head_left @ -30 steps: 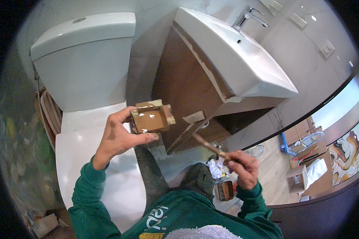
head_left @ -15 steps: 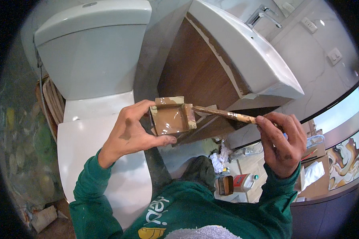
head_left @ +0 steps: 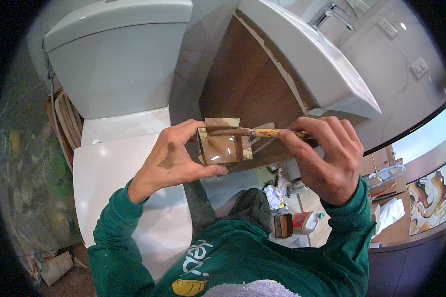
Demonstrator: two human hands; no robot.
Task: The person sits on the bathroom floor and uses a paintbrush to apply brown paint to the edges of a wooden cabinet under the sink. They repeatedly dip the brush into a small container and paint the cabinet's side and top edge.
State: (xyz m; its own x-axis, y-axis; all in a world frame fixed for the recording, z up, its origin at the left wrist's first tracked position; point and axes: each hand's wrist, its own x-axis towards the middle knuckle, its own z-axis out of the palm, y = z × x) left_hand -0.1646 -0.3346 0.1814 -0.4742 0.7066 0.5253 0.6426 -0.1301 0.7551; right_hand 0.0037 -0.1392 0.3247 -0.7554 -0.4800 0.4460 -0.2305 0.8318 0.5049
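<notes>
Left hand (head_left: 176,159) holds one box (head_left: 223,122), right hand (head_left: 329,157) one brush (head_left: 263,132).

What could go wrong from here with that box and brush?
The left hand grips a small open box of glossy brown liquid; a tilt might spill some, perhaps onto the white toilet lid beneath that hand. The right hand holds the brush across the box's edge, so pressing down there could tip the box. The brush's brown-stained end, if wet, may drip.
</notes>
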